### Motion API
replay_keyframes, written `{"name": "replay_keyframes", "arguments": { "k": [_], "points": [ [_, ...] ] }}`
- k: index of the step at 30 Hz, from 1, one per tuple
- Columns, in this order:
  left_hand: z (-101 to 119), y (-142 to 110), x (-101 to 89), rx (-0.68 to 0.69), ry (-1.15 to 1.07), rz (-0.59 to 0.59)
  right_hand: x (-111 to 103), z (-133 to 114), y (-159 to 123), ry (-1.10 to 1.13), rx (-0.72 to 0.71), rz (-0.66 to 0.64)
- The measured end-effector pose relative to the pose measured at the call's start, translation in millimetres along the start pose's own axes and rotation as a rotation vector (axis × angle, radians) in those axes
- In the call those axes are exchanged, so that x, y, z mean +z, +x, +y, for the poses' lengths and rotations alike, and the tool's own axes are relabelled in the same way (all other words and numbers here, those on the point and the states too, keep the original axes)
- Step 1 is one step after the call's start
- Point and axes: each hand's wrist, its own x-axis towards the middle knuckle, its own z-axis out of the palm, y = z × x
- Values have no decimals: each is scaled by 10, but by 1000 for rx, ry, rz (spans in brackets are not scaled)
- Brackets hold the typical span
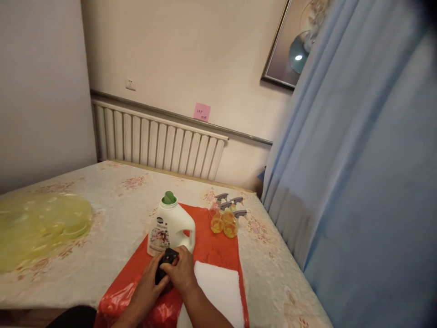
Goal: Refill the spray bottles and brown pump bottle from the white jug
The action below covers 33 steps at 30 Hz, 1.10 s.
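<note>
Both of my hands are closed around a small black object [168, 257], whose kind I cannot make out because fingers cover much of it. My left hand [149, 277] grips it from the left, and my right hand [184, 271] holds its upper right side. Just behind them stands a white detergent jug [175, 223], upright and uncapped, with a green spout in its neck and a printed label. The red plastic sheet [205, 243] lies under the jug and my hands. A folded white cloth [220, 291] is beside my right forearm.
Several spray bottles [229, 225] with grey triggers, some holding yellow liquid, stand at the back right of the sheet. Crumpled yellow clear plastic [44, 223] covers the left of the flowered tablecloth [112, 200]. A blue curtain [334, 150] hangs along the right; a radiator [153, 136] is behind.
</note>
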Motion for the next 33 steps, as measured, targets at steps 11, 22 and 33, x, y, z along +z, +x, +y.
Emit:
{"name": "replay_keyframes", "arguments": {
  "k": [11, 22, 33],
  "points": [
    [-54, 3, -47, 5, -36, -74, -14, 23, -112, -60, -26, 32],
    [-323, -193, -207, -140, 270, -185, 67, 170, -289, 17, -4, -106],
    [-238, -201, -357, -159, 602, -399, 64, 322, -260, 83, 35, -12]
  ]
}}
